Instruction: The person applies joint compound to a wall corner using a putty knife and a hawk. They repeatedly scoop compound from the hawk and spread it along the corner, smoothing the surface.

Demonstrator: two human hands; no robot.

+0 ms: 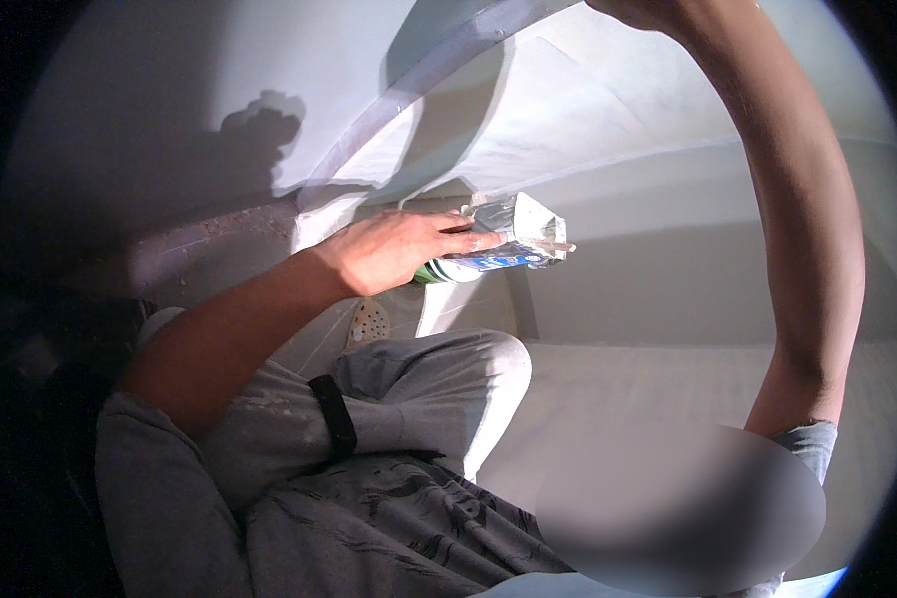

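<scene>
Occupying the clock's centre is one silver-and-blue container [518, 231], crumpled and torn at the wide end, which is facing 3 o'clock; a thin pale stick [569, 247] is protruding there.
Left hand [394, 249]: reaching in from 9 o'clock, fingers nearly straight and slightly parted, and gripping the container from above; its thumb is not showing.
Green-and-white rounded edge [429, 272]: peeking out beneath that hand at 8 o'clock; whether it is forming part of the container, one cannot tell.
Right hand [648, 12]: well apart at 1 o'clock, running off the upper border; its openness, and whether it is holding anything, cannot be told.
Grey strip [399, 97]: crossing the pale surface at 11 o'clock.
Cream perforated clog [371, 323]: showing at 8 o'clock.
Grey trousers [488, 374]: bending at the knee, 6 o'clock.
Black strap [332, 417]: lying across the trousers, between 7 and 8 o'clock.
</scene>
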